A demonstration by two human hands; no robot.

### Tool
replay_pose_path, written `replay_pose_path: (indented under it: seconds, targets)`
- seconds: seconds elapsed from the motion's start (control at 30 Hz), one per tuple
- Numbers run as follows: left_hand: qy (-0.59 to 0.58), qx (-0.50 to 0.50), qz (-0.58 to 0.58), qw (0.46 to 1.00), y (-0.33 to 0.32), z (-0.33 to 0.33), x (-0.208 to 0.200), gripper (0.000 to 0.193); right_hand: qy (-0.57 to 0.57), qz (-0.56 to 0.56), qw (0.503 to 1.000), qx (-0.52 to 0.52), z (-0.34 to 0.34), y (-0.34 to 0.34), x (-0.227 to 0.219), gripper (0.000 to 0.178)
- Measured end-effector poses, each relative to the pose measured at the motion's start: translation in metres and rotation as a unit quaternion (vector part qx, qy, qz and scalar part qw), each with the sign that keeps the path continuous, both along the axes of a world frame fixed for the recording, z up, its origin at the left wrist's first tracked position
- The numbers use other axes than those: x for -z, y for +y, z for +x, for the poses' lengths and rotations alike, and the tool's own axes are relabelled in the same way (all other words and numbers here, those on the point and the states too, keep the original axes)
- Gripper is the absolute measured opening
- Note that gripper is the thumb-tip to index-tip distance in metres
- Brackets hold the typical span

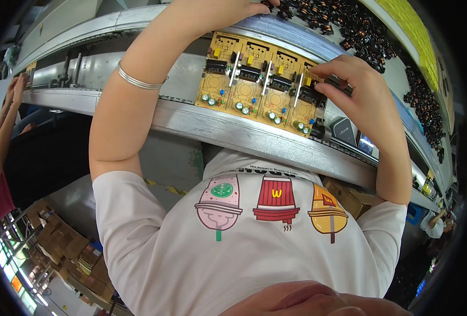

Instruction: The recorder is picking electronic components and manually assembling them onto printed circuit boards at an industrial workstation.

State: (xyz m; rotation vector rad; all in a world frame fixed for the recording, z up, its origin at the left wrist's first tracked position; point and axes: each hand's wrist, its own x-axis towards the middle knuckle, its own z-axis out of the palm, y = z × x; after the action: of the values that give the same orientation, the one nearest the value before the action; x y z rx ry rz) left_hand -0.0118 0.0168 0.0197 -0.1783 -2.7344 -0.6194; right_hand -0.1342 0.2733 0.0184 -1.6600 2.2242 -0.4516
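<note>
A tan circuit board panel (262, 84) lies across the metal rails in front of me, divided into several matching sections. Each section carries a black block, a yellow block, a pale upright strip and small green-topped round capacitors (242, 108). At the panel's right end, my right hand (352, 79) has its thumb and forefinger curled around a spot beside the yellow block (307, 81); what sits between the fingertips is too hidden to name. My left hand (220, 11) reaches up to loose black parts (291, 9) at the top edge, its fingers mostly cut off by the frame.
A long metal rail (223, 129) runs between my body and the panel. Black coil-like parts (370, 39) lie heaped along the far side, by yellow material (412, 31). A dark box (345, 130) stands right of the panel. Another person's arms (4, 116) show at far left.
</note>
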Motion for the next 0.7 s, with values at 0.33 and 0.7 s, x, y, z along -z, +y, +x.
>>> replay_pose_path:
  seconds: [0.33, 0.7]
  targets:
    - [0.071, 0.010, -0.080, 0.994, -0.023, -0.020, 0.027, 0.024, -0.012, -0.064, 0.998, 0.027, -0.005, -0.004, 0.000, 0.023]
    - [0.153, 0.078, 0.248, 0.954, 0.033, -0.013, 0.007, 0.021, -0.491, -0.201, 0.843, 0.088, -0.030, -0.022, 0.028, 0.036]
